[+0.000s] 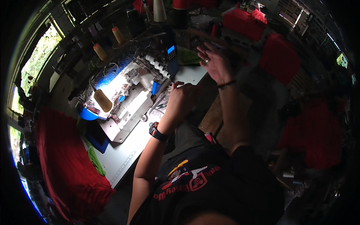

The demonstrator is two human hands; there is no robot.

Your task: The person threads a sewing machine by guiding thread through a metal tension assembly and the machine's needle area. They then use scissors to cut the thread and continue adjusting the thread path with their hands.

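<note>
My left hand, with a watch on its wrist, is over the near edge of the sewing table, just right of the industrial sewing machine. Its fingers are curled in, and the dark hides whatever they may hold. Raised farther right, my right hand has its palm turned up and its fingers spread, with nothing in it. It wears a ring and a dark bracelet. A lamp brightly lights the machine, which has blue parts and a row of white knobs. Its control panel has a lit blue screen.
Red fabric hangs over the table's left end beside a green cloth. Yellow thread cones stand behind the machine. A ruler strip runs along the white tabletop's front edge. More red fabric piles lie to the right.
</note>
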